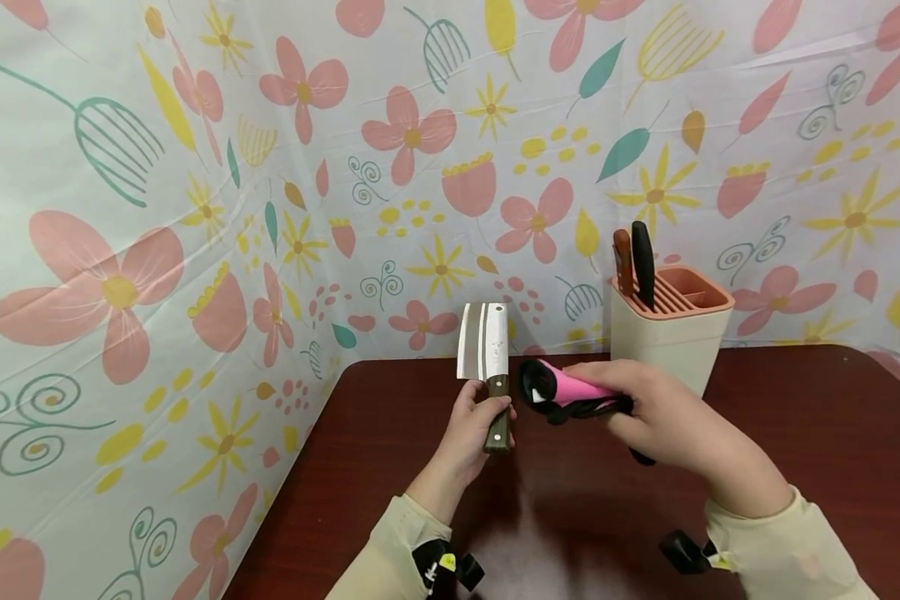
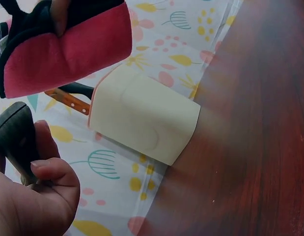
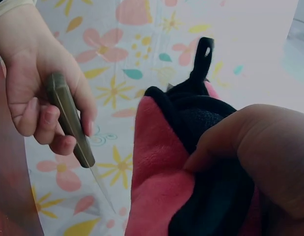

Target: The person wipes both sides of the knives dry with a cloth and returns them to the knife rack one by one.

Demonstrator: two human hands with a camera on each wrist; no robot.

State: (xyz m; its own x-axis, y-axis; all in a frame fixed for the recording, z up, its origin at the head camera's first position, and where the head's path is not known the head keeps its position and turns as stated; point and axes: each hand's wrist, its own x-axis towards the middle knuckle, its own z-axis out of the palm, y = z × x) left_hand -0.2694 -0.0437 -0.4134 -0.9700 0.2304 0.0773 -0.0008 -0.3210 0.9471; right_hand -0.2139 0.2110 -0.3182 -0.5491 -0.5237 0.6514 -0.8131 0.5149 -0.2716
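My left hand point(image 1: 453, 442) grips a cleaver point(image 1: 483, 342) by its dark riveted handle, the broad metal blade pointing up and away, above the table. In the right wrist view, the cleaver's handle point(image 3: 70, 123) lies across the curled fingers of the left hand point(image 3: 43, 93), with the blade edge-on. To its right, my right hand point(image 1: 667, 421) holds a folded pink cloth point(image 1: 577, 392) with black trim. The right wrist view has the thumb of the right hand point(image 3: 284, 147) pressing on the cloth point(image 3: 159, 162), which has a black hanging loop. Cloth and cleaver are apart.
A cream knife block point(image 1: 667, 358) with an orange slotted top stands at the table's back right. It holds a brown-handled knife point(image 1: 623, 262) and a black-handled one point(image 1: 642, 262). A flower-patterned curtain point(image 1: 420, 208) hangs behind and left of the dark red table point(image 1: 345, 492).
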